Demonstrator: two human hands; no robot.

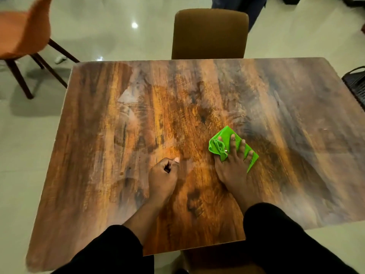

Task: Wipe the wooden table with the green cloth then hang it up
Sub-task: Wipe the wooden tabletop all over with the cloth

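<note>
Glossy pale floor tiles [102, 36] surrounded a wooden table [122, 135] with a streaky brown grain; no brand, label or writing could be read anywhere in the head view.

One green cloth [221, 147] lay on the tabletop right of centre, bunched at its left side and flatter toward the right. The right hand [232, 165] was pressed flat on it, fingers [232, 142] spread wide across the fabric, so the cloth sat under and just beyond the fingertips. A small ring glinted on one finger. The left hand [165, 176] rested on the bare wood just left of the cloth, apart from it, curled into a loose fist with the thumb out, gripping nothing. Both arms wore black sleeves [276, 234].

Two chairs were clearly seen: one brown upholstered chair [210, 34] at the table's far edge, and one orange chair [21, 30] at the far left. A dark slatted object [355, 82] sat at the right edge.
</note>
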